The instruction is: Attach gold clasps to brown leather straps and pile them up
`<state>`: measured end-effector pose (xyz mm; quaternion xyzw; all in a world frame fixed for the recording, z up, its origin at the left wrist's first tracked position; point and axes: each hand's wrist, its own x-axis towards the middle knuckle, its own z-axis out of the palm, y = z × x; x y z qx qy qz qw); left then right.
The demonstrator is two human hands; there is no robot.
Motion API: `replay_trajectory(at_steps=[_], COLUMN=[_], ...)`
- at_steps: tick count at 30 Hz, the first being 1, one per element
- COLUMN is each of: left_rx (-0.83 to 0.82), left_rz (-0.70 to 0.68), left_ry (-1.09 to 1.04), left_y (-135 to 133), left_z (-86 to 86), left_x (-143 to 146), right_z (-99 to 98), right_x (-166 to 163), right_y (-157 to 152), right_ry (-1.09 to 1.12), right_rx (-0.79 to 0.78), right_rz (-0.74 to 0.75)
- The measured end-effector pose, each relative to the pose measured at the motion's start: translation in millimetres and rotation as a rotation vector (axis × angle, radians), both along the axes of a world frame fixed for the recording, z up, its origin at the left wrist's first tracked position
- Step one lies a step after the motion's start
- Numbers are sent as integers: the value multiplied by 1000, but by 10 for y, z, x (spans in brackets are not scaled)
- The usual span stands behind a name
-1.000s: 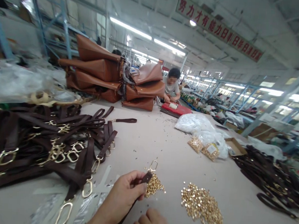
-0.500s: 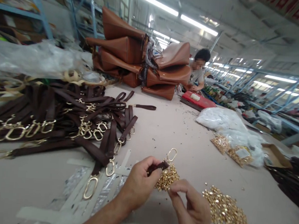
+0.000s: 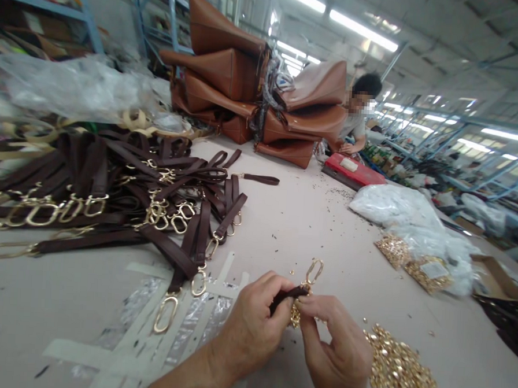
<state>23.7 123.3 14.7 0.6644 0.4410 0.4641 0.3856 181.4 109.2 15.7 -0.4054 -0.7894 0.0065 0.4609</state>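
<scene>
My left hand (image 3: pixel 256 318) is closed around a dark brown leather strap (image 3: pixel 289 296). A gold oval clasp (image 3: pixel 314 272) sticks up from the strap's far end. Thumb and forefinger of my right hand (image 3: pixel 338 343) are pinched together against the strap, just below the clasp; whatever small piece is between them is hidden. Behind the fingertips lies a small heap of gold studs (image 3: pixel 295 317), mostly covered by my hands. To the right of my right hand a larger pile of shiny gold rivet caps (image 3: pixel 401 369) spreads on the table.
Many brown straps with gold clasps (image 3: pixel 166 313) are heaped on the left. Brown leather bags (image 3: pixel 230 74) are stacked at the back. Plastic bags (image 3: pixel 388 209), packets of gold pieces (image 3: pixel 428 272) and a cardboard box (image 3: pixel 497 279) lie right. A person (image 3: pixel 353 126) leans over a red case (image 3: pixel 356 170).
My right hand has risen from the small gold heap to the strap and now touches it. My left hand has shifted slightly right with the strap, and the clasp has turned. The view has shifted slightly.
</scene>
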Motion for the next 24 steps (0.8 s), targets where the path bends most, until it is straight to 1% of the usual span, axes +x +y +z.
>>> replay_trajectory(at_steps=[3,5,10,13,18,21,24], left_rx=[19,26,15,29,127,200,180], left_rz=[-17,-20,-15,-10,-4,4,-9], left_ry=[0,-1,14,25,54,70,64], left_y=[-1,-5,-21,-27,-42,-53,-54], left_z=[6,12,3,-6,-35,-70,-63], left_x=[-9,-5,15,16,19,14,2], right_z=[-24,-72,-231,-270,-206,-182,-205], right_x=[-4,-8,-4,-11,-64,-87,-89], right_y=[-16,-27,-59,-66,-29,3,20], right_ry=[10,65,251,378,613,707,786], right_rx=[21,-4,-159,-279,-419,-510,-561], right_rz=[-26,-67,-138,-158,-119,-56,-13])
